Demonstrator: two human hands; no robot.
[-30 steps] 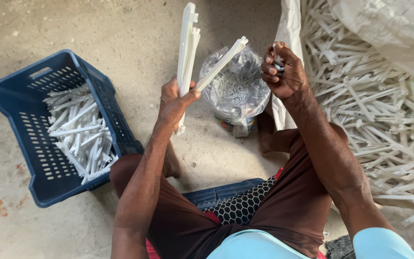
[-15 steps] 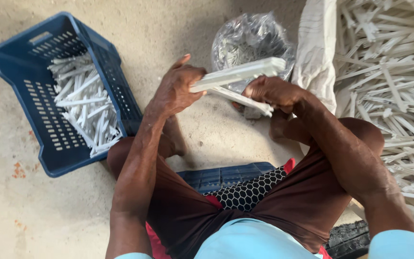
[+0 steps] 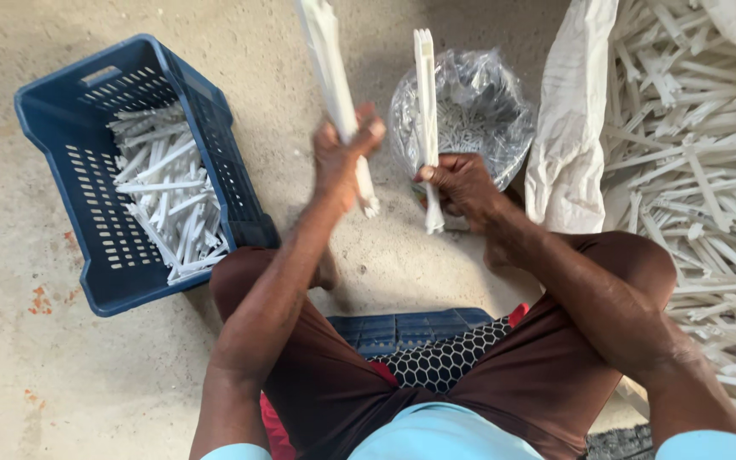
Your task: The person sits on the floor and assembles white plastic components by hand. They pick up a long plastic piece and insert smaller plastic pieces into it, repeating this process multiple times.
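- A blue slotted crate (image 3: 112, 247) sits on the concrete floor at the left, with loose white plastic strips (image 3: 168, 200) piled inside.
- The left hand (image 3: 342, 158) is clamped round a long white strip (image 3: 327, 60), held nearly upright and blurred.
- The right hand (image 3: 462, 183) grips a second white strip (image 3: 425, 111), upright, its lower end poking out below the fist.
- Behind them stands a clear plastic bag (image 3: 470, 111) of small white pieces.
- At the right, a white sack (image 3: 568, 128) borders a heap of white strips (image 3: 709, 170).
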